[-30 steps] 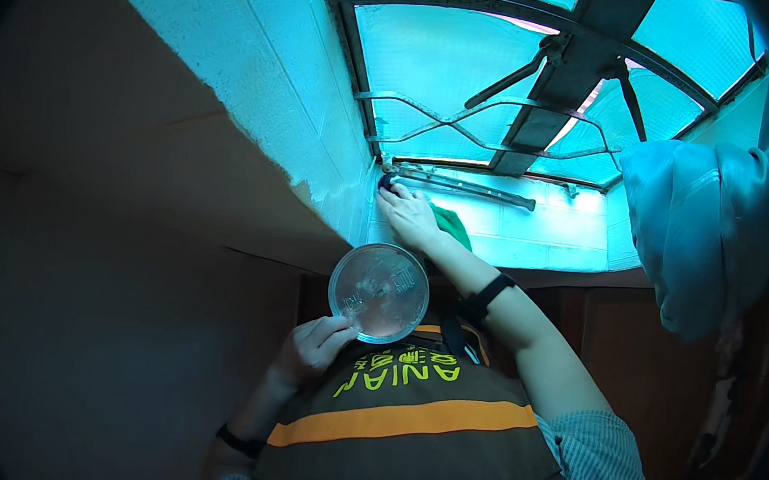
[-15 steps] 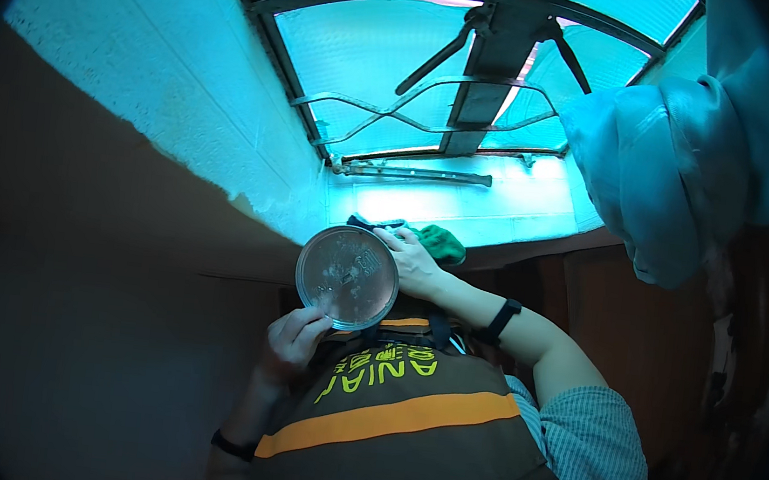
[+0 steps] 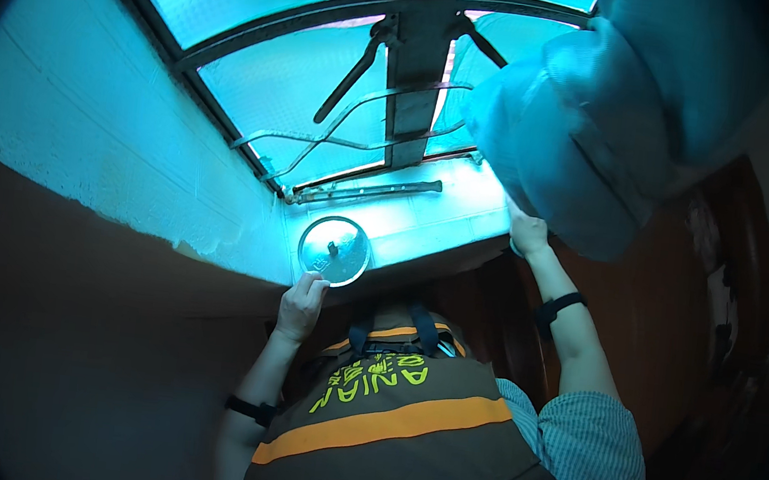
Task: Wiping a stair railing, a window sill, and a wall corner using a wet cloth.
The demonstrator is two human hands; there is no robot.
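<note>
My left hand pinches the lower rim of a round pot lid, see-through, with a rim and a small dark knob in the middle. The lid is tilted up and appears in front of the bright window sill. Off to the right, my right hand is raised beside the lower edge of a pale curtain. Its fingers look curled, but what they hold, if anything, cannot be made out. Dark bands circle both my forearms.
Above the sill is a metal-framed window with patterned panes, lever handles and bent bars. A metal stay bar runs along its bottom. To the left a white wall slants down. Reddish-brown wood stands at the right.
My right hand has left the lid and moved right toward the curtain. The lid, in my left hand, is nearer the sill. The green and dark cloth by the sill is out of sight.
</note>
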